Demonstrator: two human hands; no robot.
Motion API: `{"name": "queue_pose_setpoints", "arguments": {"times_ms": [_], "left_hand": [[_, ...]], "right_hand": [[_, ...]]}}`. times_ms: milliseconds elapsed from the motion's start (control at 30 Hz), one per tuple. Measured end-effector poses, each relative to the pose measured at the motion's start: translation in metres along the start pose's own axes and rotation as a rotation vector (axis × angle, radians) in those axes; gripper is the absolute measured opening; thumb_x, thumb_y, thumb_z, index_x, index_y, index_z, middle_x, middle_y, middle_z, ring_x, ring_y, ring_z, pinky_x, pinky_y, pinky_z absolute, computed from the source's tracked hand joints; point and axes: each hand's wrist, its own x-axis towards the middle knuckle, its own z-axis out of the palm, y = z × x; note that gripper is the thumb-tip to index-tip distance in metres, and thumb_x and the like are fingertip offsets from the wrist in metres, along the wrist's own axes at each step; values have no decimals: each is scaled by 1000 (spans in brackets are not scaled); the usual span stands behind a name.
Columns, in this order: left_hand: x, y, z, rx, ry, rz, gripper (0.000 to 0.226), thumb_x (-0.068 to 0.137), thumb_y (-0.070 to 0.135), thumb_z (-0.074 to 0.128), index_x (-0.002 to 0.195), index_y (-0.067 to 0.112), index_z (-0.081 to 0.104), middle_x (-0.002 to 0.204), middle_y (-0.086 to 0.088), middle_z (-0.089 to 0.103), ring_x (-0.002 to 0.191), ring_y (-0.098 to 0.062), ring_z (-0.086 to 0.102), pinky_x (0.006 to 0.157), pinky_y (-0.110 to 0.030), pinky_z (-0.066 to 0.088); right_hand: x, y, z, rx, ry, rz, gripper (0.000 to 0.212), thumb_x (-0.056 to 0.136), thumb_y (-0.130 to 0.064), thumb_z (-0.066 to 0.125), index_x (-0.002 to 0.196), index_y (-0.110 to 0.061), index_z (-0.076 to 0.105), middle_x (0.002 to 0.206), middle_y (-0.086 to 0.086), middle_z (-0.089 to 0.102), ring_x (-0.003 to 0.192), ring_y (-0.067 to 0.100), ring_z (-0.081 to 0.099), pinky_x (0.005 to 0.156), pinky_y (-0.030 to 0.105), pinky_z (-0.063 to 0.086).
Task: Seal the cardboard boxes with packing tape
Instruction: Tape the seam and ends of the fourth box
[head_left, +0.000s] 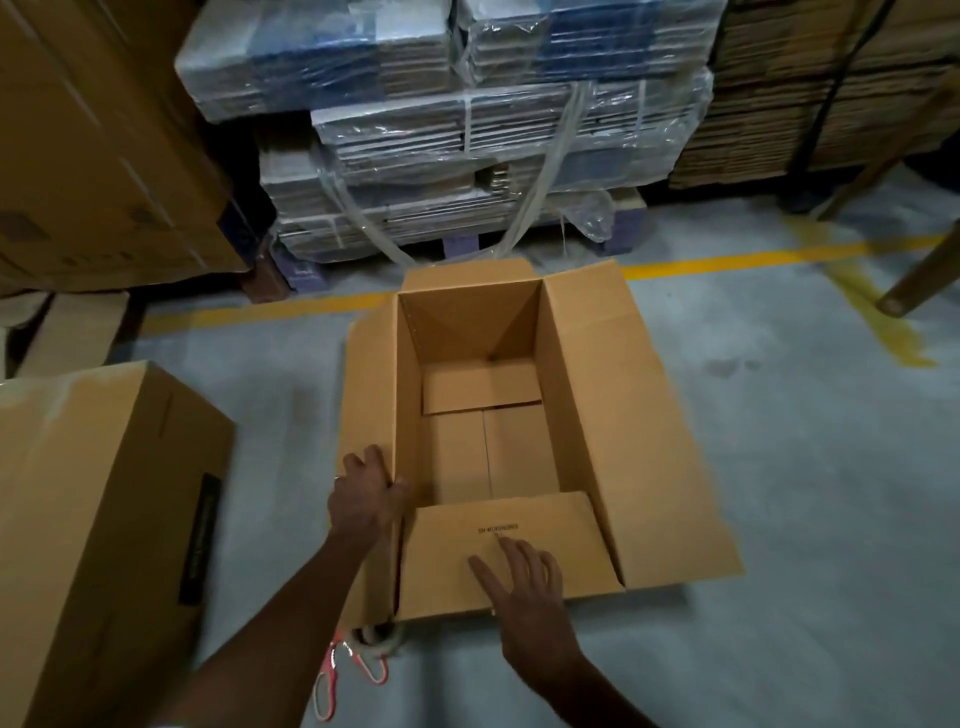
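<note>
The left hand is gripping the near left corner of the open cardboard box, fingers curled over the top edge where the left long flap is folding outward. The right hand is lying with fingers straight and spread on the near short flap, pressing it flat and holding nothing.

The box is sitting on the grey floor directly ahead of the person, its long axis running away from them, so both hands are working at its near end. The right long flap is splayed wide, and the far short flap is standing up at the end farthest from the hands. Inside, the bottom flaps are showing and nothing is packed.

Judging from this, the near flap is being folded in first; the far flap is lying well beyond reach of either hand without leaning forward, while each long flap is lying on the side of its matching hand.

A roll of tape appears to be lying beside red-handled scissors on the floor under the left forearm, nearer the left hand. A closed box is standing to the left.
</note>
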Motion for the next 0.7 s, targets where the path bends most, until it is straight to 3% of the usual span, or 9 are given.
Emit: {"name": "queue_pose_setpoints", "arguments": {"times_ms": [100, 200, 300, 367, 433, 533, 567, 633, 700], "left_hand": [[0, 4, 8, -98, -34, 37, 38, 101, 31, 58, 128, 9, 43, 118, -19, 56, 103, -39, 61, 85, -42, 47], [-21, 6, 27, -259, -81, -3, 35, 95, 25, 63, 119, 10, 41, 107, -16, 60, 95, -38, 64, 80, -41, 52], [-58, 14, 58, -508, -91, -114, 45, 86, 29, 75, 115, 12, 46, 106, -13, 66, 97, -38, 67, 77, -37, 51], [-81, 28, 81, -680, -146, -244, 58, 76, 40, 82, 118, 9, 56, 112, -11, 68, 105, -36, 67, 82, -33, 49], [-92, 43, 96, -805, -235, -337, 86, 65, 66, 76, 128, 9, 59, 125, -11, 67, 116, -34, 64, 97, -40, 53], [-83, 53, 84, -756, -191, -478, 105, 85, 73, 60, 156, 2, 29, 160, -20, 34, 142, -41, 41, 112, -48, 41], [-78, 49, 70, -738, -74, -464, 101, 89, 64, 63, 158, 3, 22, 161, -22, 27, 140, -43, 40, 109, -50, 43], [-65, 30, 41, -666, 181, -239, 82, 85, 39, 78, 149, 15, 34, 152, -16, 28, 127, -37, 47, 89, -46, 52], [-49, 6, 20, -362, 133, 104, 67, 76, 28, 84, 136, 29, 53, 153, -6, 25, 130, -30, 41, 88, -43, 54]], "right_hand": [[-2, 25, 5, -79, 48, -73, 114, 44, -20, 95, 146, -40, 49, 139, 10, 58, 122, 30, 62, 93, 53, 54], [-20, 72, 3, -232, 43, -149, 127, 51, -17, 89, 157, -46, 25, 150, 5, 45, 133, 27, 44, 105, 57, 38], [-37, 127, -12, -356, 13, -127, 126, 48, -12, 89, 154, -48, 31, 153, 2, 48, 139, 27, 37, 104, 58, 25], [-42, 158, -26, -345, 25, -76, 121, 50, -4, 85, 152, -47, 35, 156, 3, 47, 146, 30, 29, 110, 60, 20], [-39, 173, -43, -273, 56, 23, 110, 68, -3, 78, 154, -48, 27, 165, 2, 31, 155, 27, 7, 121, 60, 5], [-22, 150, -68, -95, 28, 148, 67, 97, -20, 58, 156, -40, 32, 170, 3, 15, 157, 28, 3, 125, 55, 4], [-17, 132, -72, -24, 27, 176, 57, 99, -27, 52, 154, -36, 38, 169, 4, 19, 156, 28, 8, 125, 53, 10], [-10, 91, -67, 82, 29, 174, 55, 99, -51, 42, 152, -34, 40, 167, 4, 23, 155, 28, 12, 124, 54, 12], [-7, 55, -54, 145, -40, 167, 77, 89, -75, 38, 154, -36, 31, 168, 3, 17, 155, 33, 6, 122, 60, 5]]}}
